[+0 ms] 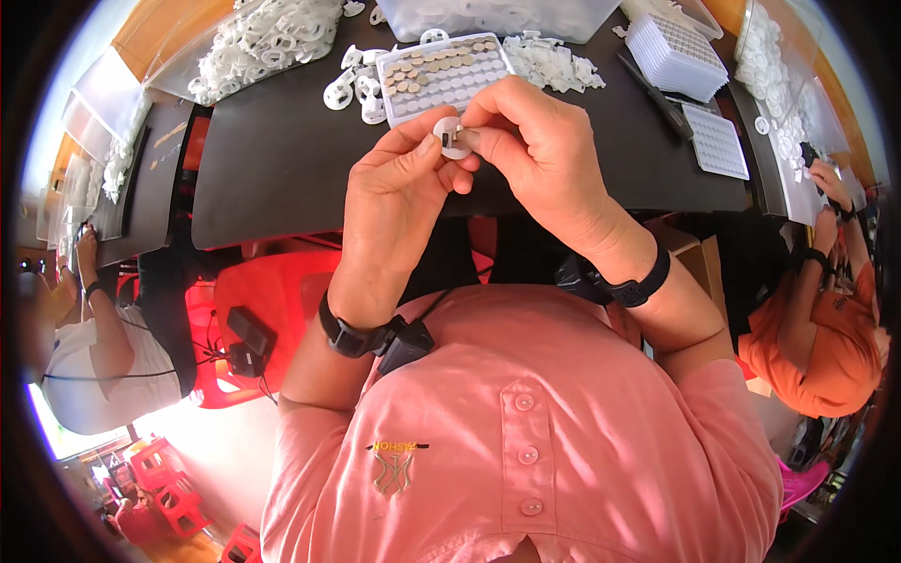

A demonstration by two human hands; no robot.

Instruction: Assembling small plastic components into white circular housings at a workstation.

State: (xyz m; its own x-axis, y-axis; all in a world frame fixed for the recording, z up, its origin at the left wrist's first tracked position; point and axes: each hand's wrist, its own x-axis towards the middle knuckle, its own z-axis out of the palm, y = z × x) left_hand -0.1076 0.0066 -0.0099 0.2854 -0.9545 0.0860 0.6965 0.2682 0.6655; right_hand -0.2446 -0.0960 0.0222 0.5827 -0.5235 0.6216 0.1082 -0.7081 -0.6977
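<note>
Above the near part of the dark table, my left hand (389,183) pinches a small white round plastic part (450,129) between thumb and fingers. A dark slot with a bit of metal shows on its face. My right hand (544,150) is closed at the part's right edge, thumb and forefinger pressed together; what they hold there is too small to make out. Just beyond both hands lies a white tray (465,86) of round pockets, with several tan and silvery discs (404,79) in its far and left rows.
White plastic pieces (554,64) lie right of the tray, and ring-shaped parts (339,92) lie left. Behind stands a translucent bin (497,21). Stacked trays (678,58) and a flat tray (717,141) are at right. Co-workers in white (113,366) and orange (807,347) sit either side.
</note>
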